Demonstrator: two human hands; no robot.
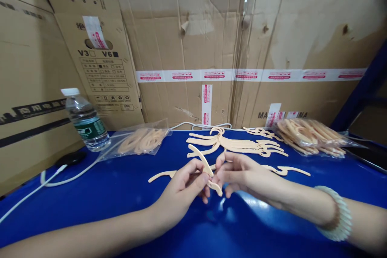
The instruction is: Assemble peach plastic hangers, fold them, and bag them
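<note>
Near the middle of the table, my left hand (184,187) is closed with thumb and fingers on a small beige plastic hanger part (202,161). The part has a curved arm pointing up and left, and a short hooked end below my fingertips. From the right, my right hand (244,175) has its fingers curled in against the same part; their exact contact is partly hidden. Behind my hands lie several loose beige hanger pieces (242,144), with long arms and hooks. Another curved piece (160,175) shows just left of my left hand, and a hooked piece (290,170) lies beyond my right wrist.
Clear plastic bags of beige pieces lie at the back left (142,140) and back right (311,135). A water bottle (87,123) stands at left, near a black object (71,158) and white cable (65,181). Cardboard (187,48) walls the blue table (121,197).
</note>
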